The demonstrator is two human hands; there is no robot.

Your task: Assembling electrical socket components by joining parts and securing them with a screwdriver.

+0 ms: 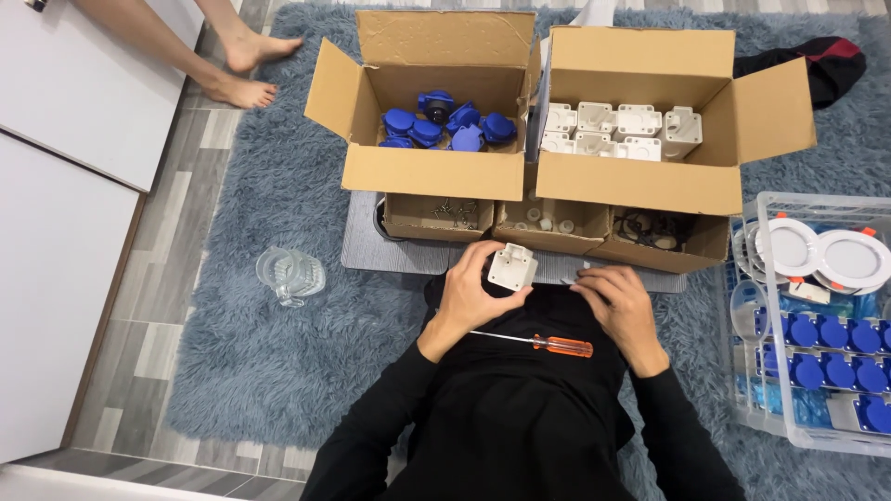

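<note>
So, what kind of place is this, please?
Probably a home room used for assembly work: a shaggy rug on the floor, a person's bare feet nearby, and open boxes of parts.

Two open boxes (432, 172) behind three small trays (548, 225), screwdriver (538, 342) on lap, crate (817, 427) right.

Even, bright indoor light falling from above; shadows staying soft and short under cardboard box flaps (432, 172); no harsh glare, only mild sheen showing on white cabinet panels (56, 186) and clear plastic crate (789, 408); black clothing in lap swallowing detail; wide lens bending floor lines near edges; focus holding sharp across centre; corners softening slightly.
</note>
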